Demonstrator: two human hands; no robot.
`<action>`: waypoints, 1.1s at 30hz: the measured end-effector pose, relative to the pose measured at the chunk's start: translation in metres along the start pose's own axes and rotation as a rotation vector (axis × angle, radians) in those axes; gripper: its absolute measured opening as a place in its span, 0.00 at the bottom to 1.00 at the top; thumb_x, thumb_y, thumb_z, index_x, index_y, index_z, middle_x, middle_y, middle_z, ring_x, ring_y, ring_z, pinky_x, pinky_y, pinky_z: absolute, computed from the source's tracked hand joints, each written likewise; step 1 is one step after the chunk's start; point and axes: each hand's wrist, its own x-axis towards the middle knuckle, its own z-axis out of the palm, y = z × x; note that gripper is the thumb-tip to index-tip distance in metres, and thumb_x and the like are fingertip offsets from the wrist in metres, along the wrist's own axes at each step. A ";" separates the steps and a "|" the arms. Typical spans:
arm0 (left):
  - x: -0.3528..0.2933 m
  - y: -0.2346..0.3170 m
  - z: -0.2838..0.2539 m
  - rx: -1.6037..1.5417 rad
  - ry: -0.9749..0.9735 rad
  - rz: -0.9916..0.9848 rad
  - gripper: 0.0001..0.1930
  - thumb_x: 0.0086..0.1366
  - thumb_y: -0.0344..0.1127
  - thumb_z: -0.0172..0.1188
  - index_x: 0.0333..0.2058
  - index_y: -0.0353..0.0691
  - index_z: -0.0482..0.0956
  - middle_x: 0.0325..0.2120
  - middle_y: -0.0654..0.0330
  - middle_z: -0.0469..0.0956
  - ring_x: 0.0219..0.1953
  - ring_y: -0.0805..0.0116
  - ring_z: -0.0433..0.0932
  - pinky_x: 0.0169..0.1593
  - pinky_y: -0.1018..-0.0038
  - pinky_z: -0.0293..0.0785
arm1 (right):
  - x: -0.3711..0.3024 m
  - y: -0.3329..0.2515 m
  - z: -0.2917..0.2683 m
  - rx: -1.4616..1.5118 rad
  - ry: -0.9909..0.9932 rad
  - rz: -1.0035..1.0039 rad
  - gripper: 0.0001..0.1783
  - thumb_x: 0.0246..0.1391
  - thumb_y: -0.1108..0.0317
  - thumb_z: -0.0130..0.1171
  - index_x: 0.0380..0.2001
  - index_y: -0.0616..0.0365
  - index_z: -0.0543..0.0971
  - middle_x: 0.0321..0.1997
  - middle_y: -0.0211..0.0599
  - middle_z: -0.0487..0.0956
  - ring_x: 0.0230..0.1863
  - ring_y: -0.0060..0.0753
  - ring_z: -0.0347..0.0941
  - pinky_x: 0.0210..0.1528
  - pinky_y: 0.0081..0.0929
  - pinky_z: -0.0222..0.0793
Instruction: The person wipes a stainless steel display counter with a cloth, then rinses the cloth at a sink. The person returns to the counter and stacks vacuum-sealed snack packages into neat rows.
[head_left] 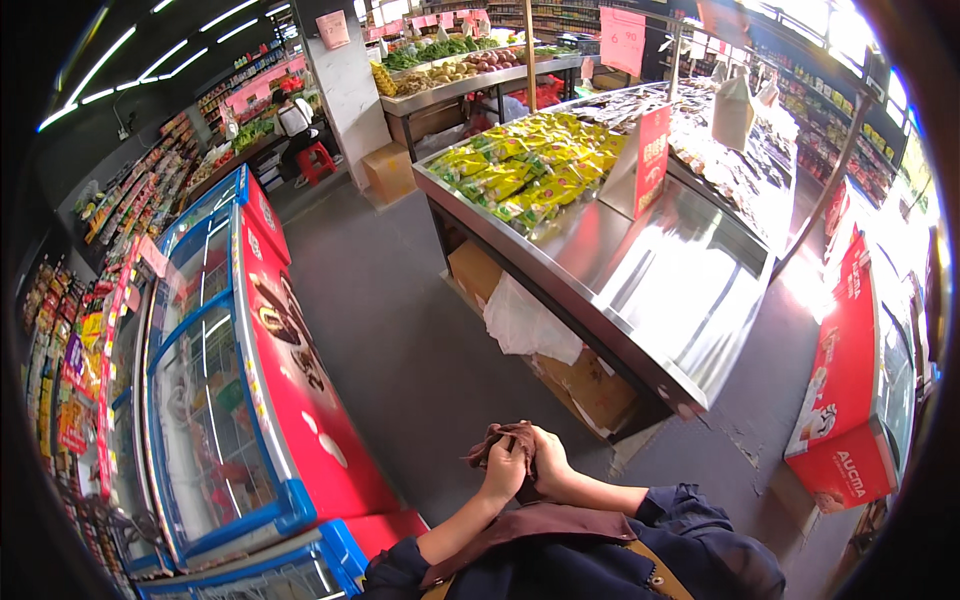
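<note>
A crumpled brown cloth (497, 434) is bunched up between my two hands, close in front of my body. My left hand (505, 466) is closed round its near side. From the right, my right hand (547, 458) grips the same cloth, its fingers partly hidden behind the folds. Both hands nearly touch each other, held over the dark floor. A loose end of the cloth hangs below them.
At left stands a red chest freezer (300, 370) with blue-framed glass lids. A metal display stand (560, 290) ahead carries yellow-green packets (530, 165). Another red freezer (845, 400) is at right. Farther back are a pillar (355, 100), a cardboard box (388, 172) and a person by a red stool (316, 160).
</note>
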 end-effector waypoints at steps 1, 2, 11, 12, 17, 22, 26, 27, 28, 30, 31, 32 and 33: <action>0.028 0.008 -0.008 0.037 0.020 0.024 0.10 0.70 0.32 0.46 0.35 0.33 0.73 0.27 0.68 0.72 0.28 0.83 0.68 0.30 0.84 0.66 | 0.029 -0.009 0.007 -0.007 -0.034 -0.005 0.18 0.60 0.63 0.41 0.40 0.64 0.77 0.36 0.42 0.79 0.37 0.35 0.77 0.40 0.30 0.73; 0.057 0.021 -0.019 0.079 0.024 0.022 0.09 0.70 0.32 0.45 0.36 0.32 0.72 0.27 0.67 0.73 0.29 0.82 0.69 0.31 0.83 0.67 | 0.062 -0.019 0.019 0.028 -0.056 0.033 0.18 0.60 0.63 0.41 0.40 0.64 0.78 0.35 0.42 0.79 0.35 0.33 0.77 0.39 0.28 0.73; 0.252 0.137 -0.127 0.345 0.170 0.217 0.08 0.66 0.29 0.50 0.41 0.32 0.73 0.34 0.59 0.77 0.36 0.72 0.76 0.39 0.76 0.71 | 0.298 -0.088 0.143 -0.183 -0.141 0.185 0.19 0.59 0.59 0.51 0.43 0.65 0.77 0.39 0.37 0.78 0.40 0.26 0.73 0.45 0.23 0.68; 0.272 0.143 -0.139 0.379 0.200 0.249 0.08 0.66 0.29 0.50 0.40 0.32 0.74 0.37 0.57 0.76 0.40 0.70 0.75 0.43 0.74 0.71 | 0.319 -0.092 0.153 -0.196 -0.134 0.221 0.19 0.59 0.58 0.52 0.43 0.65 0.77 0.39 0.38 0.78 0.40 0.27 0.73 0.45 0.24 0.68; 0.379 0.168 -0.210 0.799 0.102 0.410 0.11 0.55 0.27 0.57 0.39 0.35 0.76 0.39 0.50 0.74 0.44 0.52 0.72 0.52 0.63 0.66 | 0.438 -0.104 0.195 -0.246 -0.111 0.195 0.19 0.58 0.58 0.53 0.43 0.64 0.77 0.39 0.38 0.79 0.41 0.27 0.73 0.46 0.25 0.68; 0.502 0.200 -0.284 0.849 -0.074 0.344 0.15 0.51 0.28 0.60 0.40 0.36 0.76 0.40 0.48 0.74 0.45 0.50 0.72 0.52 0.61 0.66 | 0.552 -0.132 0.238 -0.286 0.013 0.033 0.16 0.56 0.60 0.56 0.42 0.61 0.79 0.40 0.34 0.79 0.43 0.25 0.71 0.48 0.23 0.66; 0.592 0.223 -0.328 0.811 -0.264 0.277 0.17 0.51 0.26 0.60 0.42 0.34 0.75 0.42 0.48 0.75 0.46 0.50 0.73 0.50 0.64 0.70 | 0.615 -0.156 0.267 -0.222 0.121 0.015 0.14 0.55 0.62 0.56 0.41 0.59 0.79 0.39 0.33 0.78 0.43 0.25 0.71 0.47 0.23 0.67; 0.612 0.225 -0.335 0.787 -0.291 0.220 0.18 0.52 0.25 0.58 0.44 0.33 0.74 0.42 0.50 0.76 0.46 0.55 0.74 0.50 0.67 0.70 | 0.629 -0.160 0.270 -0.189 0.141 0.007 0.14 0.55 0.62 0.57 0.41 0.58 0.79 0.39 0.33 0.78 0.42 0.25 0.71 0.47 0.23 0.67; 0.632 0.225 -0.340 0.747 -0.322 0.184 0.18 0.53 0.24 0.57 0.45 0.32 0.73 0.41 0.52 0.77 0.45 0.60 0.75 0.50 0.69 0.70 | 0.643 -0.164 0.271 -0.145 0.154 0.022 0.14 0.54 0.63 0.57 0.40 0.58 0.79 0.39 0.32 0.78 0.41 0.25 0.71 0.45 0.23 0.68; 0.671 0.226 -0.349 0.680 -0.398 0.155 0.19 0.55 0.22 0.54 0.47 0.30 0.72 0.41 0.56 0.78 0.44 0.70 0.76 0.49 0.74 0.71 | 0.674 -0.170 0.272 -0.087 0.217 0.029 0.13 0.54 0.63 0.57 0.40 0.58 0.79 0.38 0.32 0.78 0.40 0.24 0.71 0.44 0.23 0.68; 0.689 0.225 -0.352 0.645 -0.417 0.123 0.18 0.54 0.23 0.55 0.46 0.31 0.72 0.41 0.53 0.77 0.44 0.65 0.76 0.49 0.72 0.71 | 0.689 -0.171 0.271 -0.070 0.253 0.050 0.14 0.53 0.63 0.57 0.40 0.59 0.79 0.38 0.32 0.78 0.41 0.24 0.71 0.44 0.23 0.68; 0.707 0.224 -0.356 0.612 -0.431 0.089 0.18 0.53 0.24 0.56 0.45 0.31 0.73 0.41 0.51 0.77 0.44 0.60 0.76 0.48 0.70 0.71 | 0.705 -0.172 0.272 -0.086 0.283 0.030 0.13 0.53 0.63 0.58 0.39 0.59 0.79 0.37 0.32 0.78 0.40 0.23 0.71 0.43 0.22 0.68; 0.725 0.225 -0.359 0.555 -0.444 0.066 0.17 0.53 0.25 0.57 0.44 0.32 0.74 0.41 0.48 0.76 0.43 0.55 0.77 0.47 0.68 0.72 | 0.722 -0.173 0.274 -0.107 0.315 0.021 0.13 0.53 0.63 0.58 0.38 0.60 0.79 0.36 0.32 0.78 0.39 0.23 0.72 0.42 0.22 0.68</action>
